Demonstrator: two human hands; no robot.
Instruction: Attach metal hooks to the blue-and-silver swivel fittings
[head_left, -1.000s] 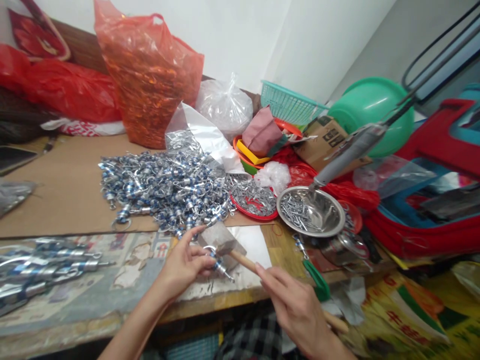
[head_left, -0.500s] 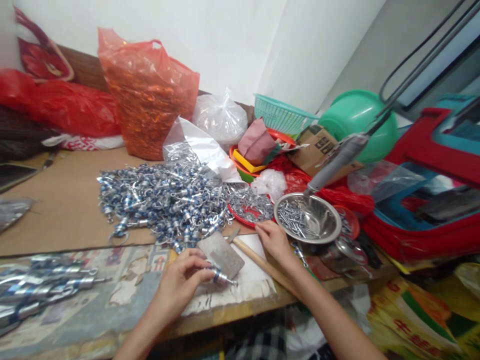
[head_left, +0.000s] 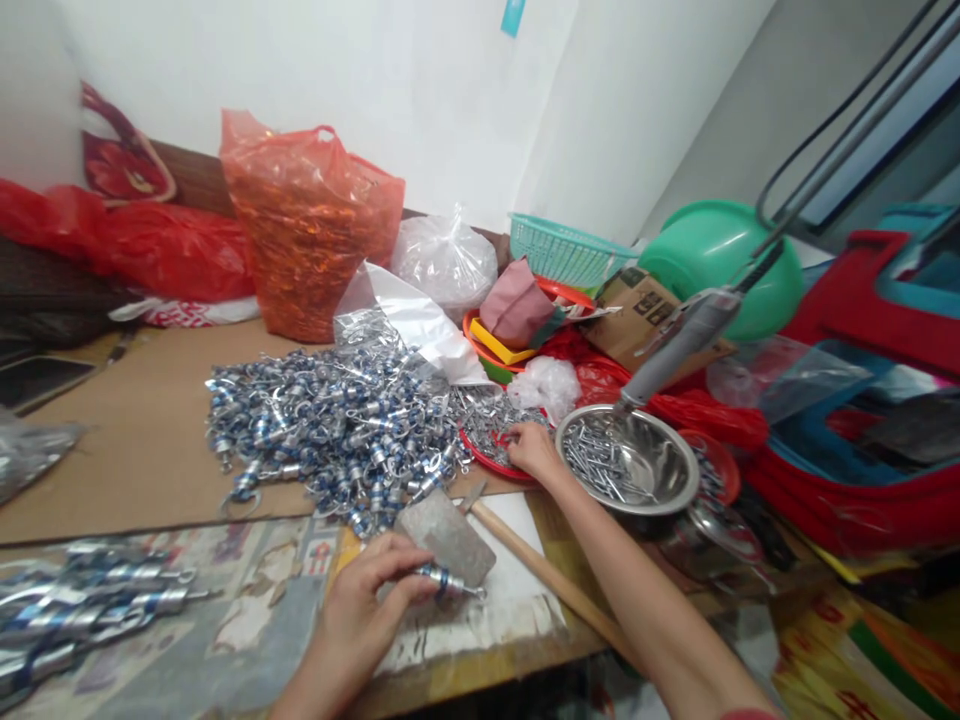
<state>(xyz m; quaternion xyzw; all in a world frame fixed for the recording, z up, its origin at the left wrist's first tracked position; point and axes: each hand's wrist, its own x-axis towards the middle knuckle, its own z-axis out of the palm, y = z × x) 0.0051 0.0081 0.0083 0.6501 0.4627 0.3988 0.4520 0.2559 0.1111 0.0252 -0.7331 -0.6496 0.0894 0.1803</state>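
Observation:
Between thumb and fingers, my left hand (head_left: 375,595) pinches a silver metal fitting (head_left: 448,582) with a blue band and a small eye at its tip. The fitting is just in front of a grey metal block (head_left: 450,540). My right hand (head_left: 536,452) reaches over the red plate (head_left: 489,464), its bent fingertips among small silver metal pieces (head_left: 491,420). Whatever those fingers pinch is too small to make out. Below my right forearm lies a hammer with a wooden handle (head_left: 536,560).
A large heap of silver-and-blue fittings (head_left: 330,420) spreads on the cardboard, and more fittings (head_left: 82,600) lie at the front left. Right of the plate stands a steel bowl (head_left: 675,490) of metal pins, with a grey-handled tool (head_left: 679,335) above it. Bags (head_left: 315,230) line the wall.
My right hand has moved forward from the plate's near edge into its small pieces. My left hand still holds the fitting by the block. The camera view has tilted slightly up.

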